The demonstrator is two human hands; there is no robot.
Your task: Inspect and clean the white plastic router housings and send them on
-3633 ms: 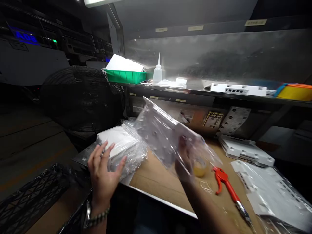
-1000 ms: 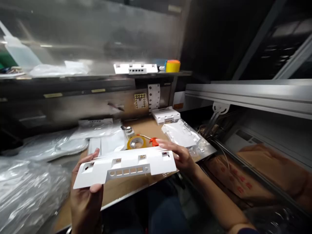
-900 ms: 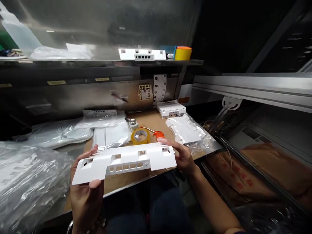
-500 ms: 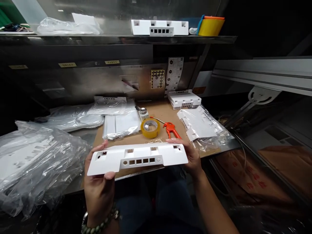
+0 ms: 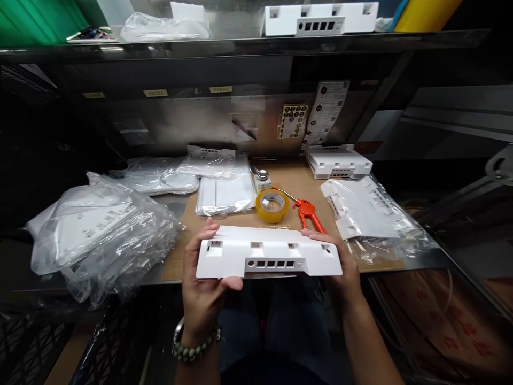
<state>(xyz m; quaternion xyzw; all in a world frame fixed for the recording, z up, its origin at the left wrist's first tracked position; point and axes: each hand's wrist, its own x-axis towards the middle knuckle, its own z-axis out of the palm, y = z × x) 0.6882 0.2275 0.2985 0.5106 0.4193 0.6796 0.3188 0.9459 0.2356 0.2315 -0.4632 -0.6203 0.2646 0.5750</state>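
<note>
A white plastic router housing (image 5: 276, 251) is held level above the front edge of the bench, its row of port openings facing me. My left hand (image 5: 204, 283) grips its left end, thumb along the lower edge and fingers at the top. My right hand (image 5: 344, 262) is closed round the right end, with its fingers partly hidden behind the housing. Just beyond lie a roll of yellow tape (image 5: 262, 208) and an orange air blow gun (image 5: 308, 211). A small bottle with a metal cap (image 5: 262, 182) stands behind the tape.
Bagged white housings (image 5: 96, 224) lie at the left, flat plastic bags (image 5: 226, 195) nearer the middle. At the right are stacked housings (image 5: 340, 163) and more in clear bags (image 5: 364, 208). Another housing (image 5: 320, 20) sits on the metal shelf (image 5: 240, 47) above.
My view has turned left, so the bench appears shifted right. Both hands still hold the housing, which is now tilted so more of its top surface shows and it sits more level.
</note>
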